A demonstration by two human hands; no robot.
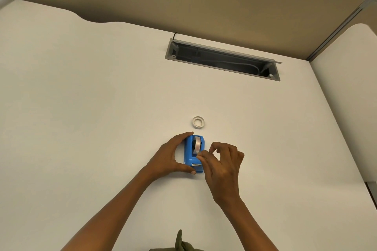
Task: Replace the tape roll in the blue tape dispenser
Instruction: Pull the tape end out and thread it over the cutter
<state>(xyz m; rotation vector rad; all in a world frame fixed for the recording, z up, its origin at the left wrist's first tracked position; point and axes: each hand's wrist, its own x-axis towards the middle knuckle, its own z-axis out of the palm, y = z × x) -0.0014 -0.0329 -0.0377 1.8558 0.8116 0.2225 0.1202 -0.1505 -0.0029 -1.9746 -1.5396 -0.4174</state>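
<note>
Blue tape dispenser (pixel 192 154) gripped by left hand (pixel 170 157), right hand (pixel 221 166) fingers pinching its tape, mid-desk

Glossy blue plastic dispenser (pixel 191 154), shiny clear tape roll (pixel 197 144), matt smooth, perhaps laminate, desk (pixel 102 108).

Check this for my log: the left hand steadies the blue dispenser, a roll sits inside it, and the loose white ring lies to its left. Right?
Not quite. In the head view the loose white ring lies beyond the blue dispenser, not left of it. The left hand steadies it; a roll sits inside.
</note>
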